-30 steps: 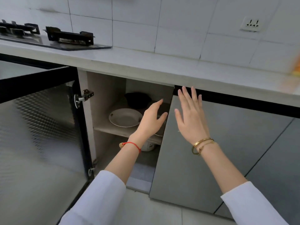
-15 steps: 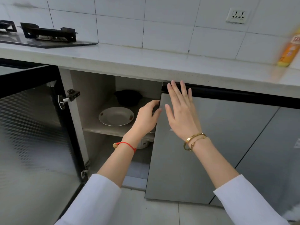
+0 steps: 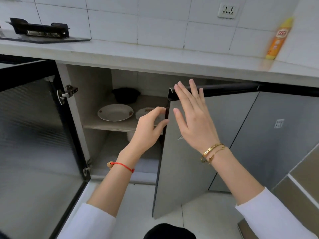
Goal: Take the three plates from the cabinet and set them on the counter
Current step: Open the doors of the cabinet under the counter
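Note:
A white plate (image 3: 115, 112) with small red marks on its rim lies on the cabinet shelf (image 3: 110, 126). A second plate (image 3: 144, 112) sits to its right, partly hidden behind my left hand (image 3: 148, 130). My left hand pinches the free edge of the grey right cabinet door (image 3: 186, 163), thumb on the outside and fingers behind it. That door stands partly ajar. My right hand (image 3: 193, 116) is held flat with straight fingers over the door's upper front corner. A third plate is not visible.
A black pot (image 3: 125, 95) stands at the back of the shelf. The left door (image 3: 34, 135) is swung wide open. The pale counter (image 3: 155, 56) carries a gas hob (image 3: 39, 31) at left and a yellow bottle (image 3: 278, 38) at right.
The right door has swung out from nearly closed to ajar, pulled by my left hand at its edge. A second plate has come into sight. My right hand stays at the door front.

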The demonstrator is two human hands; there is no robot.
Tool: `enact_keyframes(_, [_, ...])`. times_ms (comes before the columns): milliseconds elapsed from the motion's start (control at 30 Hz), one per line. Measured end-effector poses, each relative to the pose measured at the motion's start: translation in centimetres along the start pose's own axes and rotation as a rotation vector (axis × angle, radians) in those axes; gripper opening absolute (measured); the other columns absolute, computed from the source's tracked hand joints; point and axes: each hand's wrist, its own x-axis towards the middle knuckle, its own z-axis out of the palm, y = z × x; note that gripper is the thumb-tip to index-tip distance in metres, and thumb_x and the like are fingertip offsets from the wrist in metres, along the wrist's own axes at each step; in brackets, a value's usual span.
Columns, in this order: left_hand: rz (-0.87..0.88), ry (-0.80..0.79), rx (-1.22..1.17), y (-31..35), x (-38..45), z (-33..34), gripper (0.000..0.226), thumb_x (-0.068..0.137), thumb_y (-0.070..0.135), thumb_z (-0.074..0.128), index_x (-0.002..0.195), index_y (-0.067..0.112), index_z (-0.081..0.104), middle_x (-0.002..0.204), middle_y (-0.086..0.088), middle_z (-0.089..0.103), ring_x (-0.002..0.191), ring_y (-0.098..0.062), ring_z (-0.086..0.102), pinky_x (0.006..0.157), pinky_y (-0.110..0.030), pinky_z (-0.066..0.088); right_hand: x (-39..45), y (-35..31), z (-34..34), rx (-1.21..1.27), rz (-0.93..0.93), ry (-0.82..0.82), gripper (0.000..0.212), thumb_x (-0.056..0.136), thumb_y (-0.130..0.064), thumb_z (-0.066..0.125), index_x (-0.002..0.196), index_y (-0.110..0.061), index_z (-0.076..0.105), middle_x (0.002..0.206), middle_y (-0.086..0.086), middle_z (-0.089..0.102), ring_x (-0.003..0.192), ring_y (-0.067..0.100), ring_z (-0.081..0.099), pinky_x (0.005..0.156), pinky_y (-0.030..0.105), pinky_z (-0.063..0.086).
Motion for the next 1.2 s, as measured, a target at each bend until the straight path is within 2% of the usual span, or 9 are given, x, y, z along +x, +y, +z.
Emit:
enact_keyframes(67, [0.019, -0.028, -0.033, 1.1, -1.1, 0.2, 0.021, 0.092, 0.016, 0.062, 0.112, 0.015, 0.057, 0.101, 0.029, 0.057, 0.099, 0.016, 0.053, 0.084, 0.0, 0.037, -1.5, -0.2, -1.5, -0.004, 0.002, 0.001, 0.052, 0.101, -0.024, 0.035, 0.149, -0.011, 0.02, 0.158, 0.002, 0.019, 0.148, 0.017, 0.0, 0.122, 0.04, 0.001])
enact_keyframes(200, [0.083, -0.121, -0.138, 3.6, -2.7, 0.9, 0.016, 0.091, 0.014, 0.063, 0.106, 0.014, 0.057, 0.106, 0.021, 0.064, 0.107, 0.002, 0.059, 0.091, -0.01, 0.042, -4.5, -0.4, -4.2, -0.004, 0.021, 0.025, 0.054, 0.1, -0.022, 0.038, 0.149, -0.011, 0.019, 0.158, 0.001, 0.02, 0.148, 0.017, 0.001, 0.121, 0.042, 0.005])
enact_keyframes(300, [0.147, -0.179, -0.177, 5.6, -3.4, 1.5, 0.017, 0.088, 0.015, 0.067, 0.102, 0.017, 0.057, 0.111, 0.026, 0.062, 0.112, 0.003, 0.058, 0.096, -0.016, 0.044, -6.7, -0.5, -6.1, 0.0, 0.056, 0.048, 0.055, 0.1, -0.022, 0.04, 0.149, -0.01, 0.019, 0.158, 0.0, 0.02, 0.148, 0.017, 0.001, 0.121, 0.041, 0.005])
enact_keyframes(400, [0.163, -0.234, -0.219, 7.1, -4.1, 2.6, 0.021, 0.086, 0.019, 0.071, 0.1, 0.018, 0.056, 0.115, 0.017, 0.064, 0.118, -0.004, 0.058, 0.101, -0.025, 0.044, -8.7, -0.4, -7.9, -0.002, 0.098, 0.071, 0.056, 0.1, -0.023, 0.042, 0.149, -0.011, 0.019, 0.158, -0.003, 0.017, 0.148, 0.016, -0.001, 0.122, 0.038, 0.004])
enact_keyframes(567, [0.193, -0.309, -0.278, 9.4, -5.0, 5.2, 0.048, 0.085, 0.036, 0.069, 0.126, 0.018, 0.053, 0.129, 0.013, 0.06, 0.127, -0.006, 0.053, 0.105, -0.034, 0.044, -11.5, 0.2, -10.6, -0.015, 0.148, 0.109, 0.058, 0.099, -0.023, 0.046, 0.149, -0.009, 0.021, 0.158, -0.002, 0.019, 0.148, 0.017, 0.002, 0.122, 0.039, 0.006])
enact_keyframes(767, [0.249, -0.348, -0.334, 11.2, -5.5, 8.2, 0.071, 0.085, 0.042, 0.069, 0.146, 0.031, 0.035, 0.147, 0.025, 0.042, 0.138, 0.005, 0.036, 0.109, -0.009, 0.028, -14.1, 1.2, -13.2, -0.093, 0.208, 0.128, 0.062, 0.097, -0.027, 0.051, 0.148, -0.009, 0.022, 0.157, -0.012, 0.009, 0.148, 0.014, 0.0, 0.121, 0.037, 0.005])
enact_keyframes(900, [0.32, -0.386, -0.405, 12.7, -5.7, 10.3, 0.079, 0.087, 0.042, 0.066, 0.152, 0.024, 0.025, 0.157, 0.016, 0.03, 0.145, -0.003, 0.027, 0.117, -0.022, 0.026, -15.5, 1.5, -14.9, -0.111, 0.292, 0.134, 0.066, 0.095, -0.034, 0.053, 0.149, -0.014, 0.021, 0.156, -0.023, -0.003, 0.146, 0.006, -0.005, 0.121, 0.03, 0.004])
enact_keyframes(967, [0.353, -0.391, -0.419, 13.4, -5.8, 11.4, 0.081, 0.087, 0.042, 0.066, 0.153, 0.022, 0.023, 0.159, 0.013, 0.026, 0.147, -0.005, 0.023, 0.118, -0.028, 0.026, -16.3, 1.9, -15.7, -0.132, 0.345, 0.119, 0.069, 0.094, -0.035, 0.055, 0.15, -0.015, 0.02, 0.159, -0.014, 0.001, 0.147, 0.009, -0.004, 0.122, 0.035, 0.006])
enact_keyframes(1200, [0.408, -0.376, -0.403, 16.1, -6.3, 15.3, 0.084, 0.088, 0.044, 0.066, 0.154, 0.024, 0.018, 0.162, 0.013, 0.016, 0.149, -0.005, 0.015, 0.12, -0.033, 0.024, -19.2, 3.5, -18.6, -0.232, 0.482, 0.112, 0.071, 0.093, -0.038, 0.055, 0.15, -0.02, 0.017, 0.156, -0.021, -0.004, 0.146, 0.005, -0.007, 0.12, 0.024, 0.002])
